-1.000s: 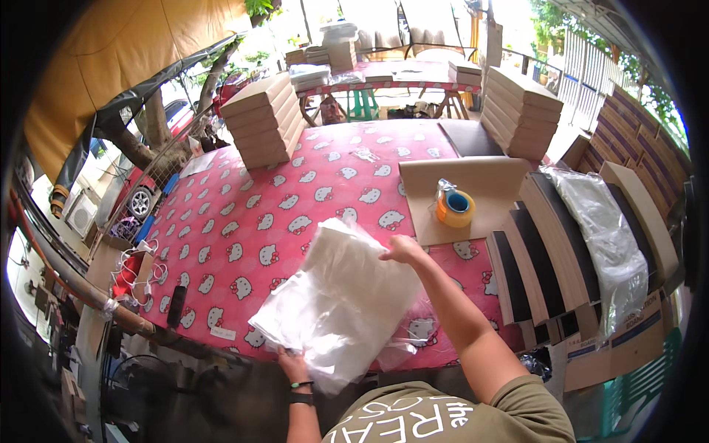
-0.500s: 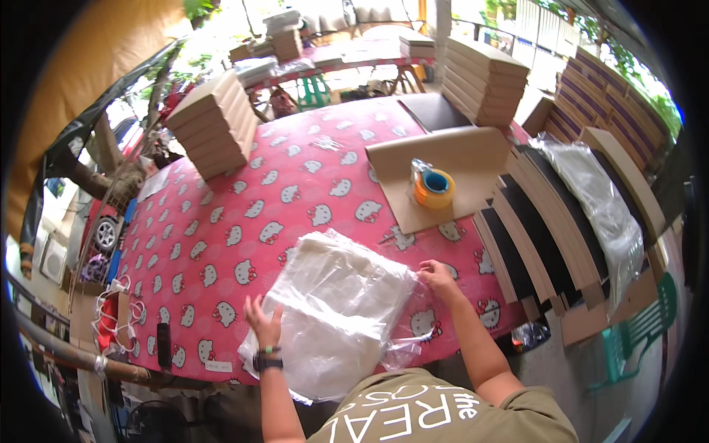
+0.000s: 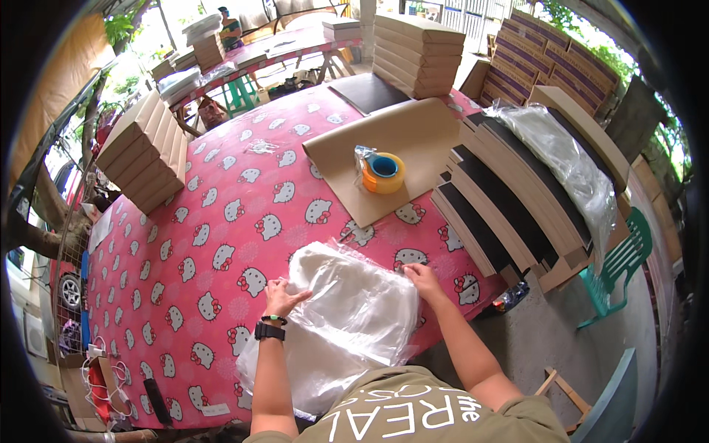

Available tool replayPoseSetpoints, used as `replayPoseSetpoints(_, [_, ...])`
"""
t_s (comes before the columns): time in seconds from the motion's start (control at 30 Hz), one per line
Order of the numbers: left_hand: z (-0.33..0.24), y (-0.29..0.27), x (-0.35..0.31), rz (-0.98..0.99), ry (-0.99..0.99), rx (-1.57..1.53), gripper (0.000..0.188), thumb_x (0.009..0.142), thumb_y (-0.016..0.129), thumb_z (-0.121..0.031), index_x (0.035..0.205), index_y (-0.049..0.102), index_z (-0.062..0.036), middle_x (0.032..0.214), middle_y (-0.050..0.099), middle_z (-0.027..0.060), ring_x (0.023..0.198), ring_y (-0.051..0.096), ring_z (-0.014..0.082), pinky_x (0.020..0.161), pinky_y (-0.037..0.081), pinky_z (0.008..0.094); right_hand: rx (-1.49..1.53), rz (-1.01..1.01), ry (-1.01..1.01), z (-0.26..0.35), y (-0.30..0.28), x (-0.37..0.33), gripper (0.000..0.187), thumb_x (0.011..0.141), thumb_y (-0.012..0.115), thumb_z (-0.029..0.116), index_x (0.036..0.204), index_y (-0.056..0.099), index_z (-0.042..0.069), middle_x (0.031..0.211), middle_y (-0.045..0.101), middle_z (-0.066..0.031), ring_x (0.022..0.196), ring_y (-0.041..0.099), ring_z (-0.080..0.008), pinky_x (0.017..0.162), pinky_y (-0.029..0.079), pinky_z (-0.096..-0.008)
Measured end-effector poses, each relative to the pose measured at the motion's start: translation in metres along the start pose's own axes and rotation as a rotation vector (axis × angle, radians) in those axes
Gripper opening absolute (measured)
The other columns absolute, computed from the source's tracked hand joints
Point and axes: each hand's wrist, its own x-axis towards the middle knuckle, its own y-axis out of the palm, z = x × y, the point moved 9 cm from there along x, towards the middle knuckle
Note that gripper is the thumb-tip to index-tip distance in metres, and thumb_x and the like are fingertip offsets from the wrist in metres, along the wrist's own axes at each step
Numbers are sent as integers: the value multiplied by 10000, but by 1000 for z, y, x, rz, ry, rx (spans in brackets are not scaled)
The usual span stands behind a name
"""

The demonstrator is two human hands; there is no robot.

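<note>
A clear plastic bag with white sheets inside (image 3: 347, 317) lies on the near edge of the table covered with a pink cartoon-cat cloth (image 3: 214, 229). My left hand (image 3: 282, 297) rests flat on the bag's left upper corner, fingers spread. A black watch and a green band sit on that wrist. My right hand (image 3: 421, 280) presses on the bag's right upper corner. Neither hand grips anything that I can see.
A roll of tape (image 3: 382, 173) sits on a flat brown cardboard sheet (image 3: 399, 140). Stacks of flat cardboard boxes stand at the left (image 3: 144, 151), at the back (image 3: 417, 44) and in a row at the right (image 3: 517, 199). A green chair (image 3: 620, 258) stands right of the table.
The bag has come down from being held up to lying flat on the table. Both hands have moved onto its upper corners.
</note>
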Motion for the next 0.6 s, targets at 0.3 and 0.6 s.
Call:
replayPoseSetpoints(0.3, [-26, 17, -21, 378, -34, 117, 680, 422, 782, -508, 826, 602, 8, 812, 628, 157, 788, 613, 275, 706, 481, 367, 254, 23, 69, 15, 35, 19, 289, 809, 573, 262, 969, 555, 23, 834, 583, -57, 773, 535, -140, 682, 445, -284])
replayPoseSetpoints(0.6, [-10, 29, -26, 239, -36, -61, 571, 474, 750, -462, 869, 641, -64, 812, 646, 110, 773, 619, 232, 720, 471, 332, 1408, -8, 339, 20, 44, 150, 438, 787, 503, 393, 985, 450, 5, 845, 528, -99, 709, 523, -219, 628, 463, -332])
